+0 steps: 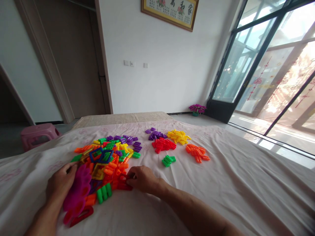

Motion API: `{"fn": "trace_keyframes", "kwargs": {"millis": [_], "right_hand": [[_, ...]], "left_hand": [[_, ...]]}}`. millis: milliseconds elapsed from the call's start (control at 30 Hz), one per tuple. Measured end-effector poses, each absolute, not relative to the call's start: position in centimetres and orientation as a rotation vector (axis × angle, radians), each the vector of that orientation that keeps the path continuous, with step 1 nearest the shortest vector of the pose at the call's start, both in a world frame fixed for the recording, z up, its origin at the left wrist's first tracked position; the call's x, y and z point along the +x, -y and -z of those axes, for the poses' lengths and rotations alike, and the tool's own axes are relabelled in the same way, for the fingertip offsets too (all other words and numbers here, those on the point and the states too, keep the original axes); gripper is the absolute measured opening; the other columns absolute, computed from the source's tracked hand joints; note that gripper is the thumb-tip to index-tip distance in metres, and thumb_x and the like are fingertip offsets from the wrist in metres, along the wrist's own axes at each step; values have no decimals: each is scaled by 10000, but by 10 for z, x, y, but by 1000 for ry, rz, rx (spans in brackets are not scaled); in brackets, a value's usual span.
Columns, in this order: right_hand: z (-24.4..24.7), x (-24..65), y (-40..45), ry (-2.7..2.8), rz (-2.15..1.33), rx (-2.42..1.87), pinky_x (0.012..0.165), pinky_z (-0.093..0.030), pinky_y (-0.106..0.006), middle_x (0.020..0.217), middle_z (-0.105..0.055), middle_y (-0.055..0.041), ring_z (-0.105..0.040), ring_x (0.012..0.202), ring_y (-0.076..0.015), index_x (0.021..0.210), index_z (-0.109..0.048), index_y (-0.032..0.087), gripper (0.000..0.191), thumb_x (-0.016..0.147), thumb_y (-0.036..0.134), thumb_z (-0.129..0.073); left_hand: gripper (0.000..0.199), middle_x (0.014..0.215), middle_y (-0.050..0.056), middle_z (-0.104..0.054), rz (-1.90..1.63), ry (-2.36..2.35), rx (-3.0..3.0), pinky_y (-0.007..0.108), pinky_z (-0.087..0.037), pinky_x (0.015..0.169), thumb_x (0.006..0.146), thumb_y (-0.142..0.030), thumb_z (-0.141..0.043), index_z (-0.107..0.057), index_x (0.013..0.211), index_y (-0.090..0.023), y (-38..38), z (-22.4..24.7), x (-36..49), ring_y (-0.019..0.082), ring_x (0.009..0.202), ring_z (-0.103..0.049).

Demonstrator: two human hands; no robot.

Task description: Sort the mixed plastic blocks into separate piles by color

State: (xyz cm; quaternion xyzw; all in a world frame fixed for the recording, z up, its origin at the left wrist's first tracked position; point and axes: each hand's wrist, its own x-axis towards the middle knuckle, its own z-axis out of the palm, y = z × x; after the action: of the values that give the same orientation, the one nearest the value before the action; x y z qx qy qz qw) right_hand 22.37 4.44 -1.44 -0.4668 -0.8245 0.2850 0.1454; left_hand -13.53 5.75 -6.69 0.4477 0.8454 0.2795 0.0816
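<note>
A mixed pile of plastic building pieces (110, 168) lies on the cloth in front of me. My left hand (61, 182) is at the pile's left side, its fingers curled together against a magenta scalloped piece (80, 185) and close to a flat green piece (76, 158). What those fingers hold, if anything, is hidden. At the pile's right edge, my right hand (142, 178) pinches a red plastic piece (123, 176). Blue square frames (101, 155) lie on top of the pile. A green ribbed piece (104, 193) and a red loop piece (82, 216) are nearer to me.
Separate heaps of purple (156, 134), yellow (179, 137), red (163, 145), orange (197, 153) and green tubes (168, 160) sit to the right on the wrinkled pale cloth (221, 190). A pink stool (39, 135) stands beyond the left edge. Potted flowers (197, 109) are by the wall.
</note>
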Motion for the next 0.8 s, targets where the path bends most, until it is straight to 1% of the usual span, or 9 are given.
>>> {"fn": "trace_keyframes", "kwargs": {"millis": [133,300,400,500,567,633,700,767,800], "right_hand": [[18,232,-56,2290,-804,-1277,634,-402,-209,914,-766,-8,-660,774,-146,1023,-766,242,223,845,291,-641],[8,252,-77,2286,-700,-1206,697,-437,-221,942,-774,-24,-674,806,-158,1011,-793,221,267,846,196,-586],[5,261,-85,2276,-839,-1167,727,-466,-221,955,-779,-34,-691,832,-170,1006,-807,202,291,823,160,-585],[8,260,-86,2212,-1034,-1158,679,-478,-214,898,-774,-32,-689,791,-165,1050,-799,180,320,837,161,-561],[11,255,-82,2216,-1087,-1142,669,-480,-210,885,-771,-28,-685,782,-159,1060,-794,178,321,846,164,-556],[15,250,-78,2271,-993,-1140,716,-486,-216,910,-770,-27,-684,815,-158,1038,-799,193,304,841,155,-570],[17,246,-73,2334,-802,-1160,799,-484,-233,966,-762,-37,-682,890,-168,1026,-801,214,274,847,168,-599],[18,245,-68,2386,-641,-1179,853,-476,-253,1058,-739,-54,-671,960,-183,1076,-784,236,246,869,260,-654],[18,245,-65,2411,-584,-1181,861,-475,-263,1099,-724,-61,-665,978,-190,1121,-766,248,280,869,339,-686]], "left_hand": [[580,1122,176,-743,-819,-2524,1332,455,-512,826,900,-556,-360,-705,1236,-232,-59,70,-137,398,1004,-675],[579,1118,176,-739,-797,-2527,1318,452,-515,820,900,-555,-363,-704,1240,-234,-59,68,-137,396,1010,-673],[582,1152,173,-727,-771,-2522,1293,447,-508,842,909,-548,-349,-693,1259,-237,-58,65,-135,390,1048,-665],[581,1163,176,-724,-771,-2522,1289,444,-504,843,914,-541,-341,-690,1263,-232,-56,61,-132,388,1049,-665],[584,1149,182,-729,-769,-2524,1307,445,-504,829,913,-536,-343,-693,1259,-221,-54,59,-130,389,1024,-671],[583,1131,185,-735,-781,-2521,1324,443,-506,814,909,-529,-352,-698,1254,-211,-53,57,-128,386,998,-678],[578,1116,185,-742,-799,-2519,1324,443,-510,799,902,-526,-367,-707,1243,-206,-53,56,-128,387,979,-684],[582,1116,186,-743,-800,-2517,1319,444,-512,790,899,-534,-369,-708,1243,-209,-53,57,-128,392,979,-686],[586,1120,185,-741,-795,-2517,1314,443,-513,788,901,-540,-362,-706,1246,-213,-53,58,-128,394,985,-686]]}}
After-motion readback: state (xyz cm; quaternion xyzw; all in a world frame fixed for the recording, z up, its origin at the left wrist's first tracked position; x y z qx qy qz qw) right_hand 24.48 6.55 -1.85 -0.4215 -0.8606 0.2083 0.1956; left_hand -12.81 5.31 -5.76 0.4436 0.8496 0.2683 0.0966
